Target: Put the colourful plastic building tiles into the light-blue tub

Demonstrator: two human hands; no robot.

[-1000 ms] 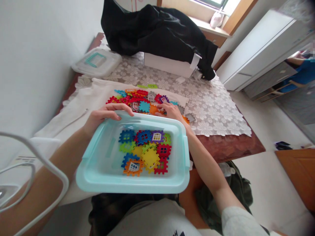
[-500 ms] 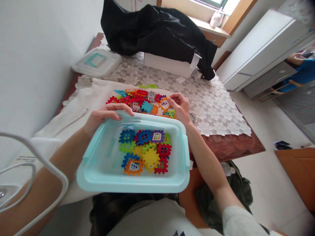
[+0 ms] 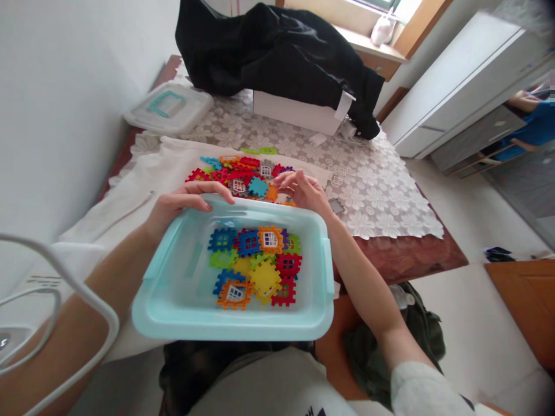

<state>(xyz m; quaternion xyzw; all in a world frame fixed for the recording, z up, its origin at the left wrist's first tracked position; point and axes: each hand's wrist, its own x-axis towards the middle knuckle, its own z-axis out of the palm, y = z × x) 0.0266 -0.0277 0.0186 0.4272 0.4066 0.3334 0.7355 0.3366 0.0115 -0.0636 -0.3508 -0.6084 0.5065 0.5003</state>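
A light teal plastic bin [image 3: 173, 315] sits close to my body, tilted so its inside shows. Several interlocking building tiles lie in it, among them a yellow tile [image 3: 266, 279], a red tile [image 3: 288, 264] and an orange window tile [image 3: 271, 238]. My left hand [image 3: 182, 202] grips the far left rim, fingers over the edge. Just beyond the far rim, my right hand [image 3: 306, 190] hovers by the pile of loose tiles [image 3: 243, 173], fingers apart, with nothing visible in them. Its fingers and the bin's rim hide part of the pile.
A white cloth [image 3: 143, 173] lies under the pile on a lace-covered table [image 3: 373, 202]. The bin's lid [image 3: 173, 110] rests at the back left. Behind stands a white box [image 3: 295, 111] draped in black fabric [image 3: 277, 52]. A white cable [image 3: 87, 289] loops at the left.
The orange window tile that my right hand held now lies in the bin, on top of the blue and purple tiles. The right hand has let go and shifted slightly left.
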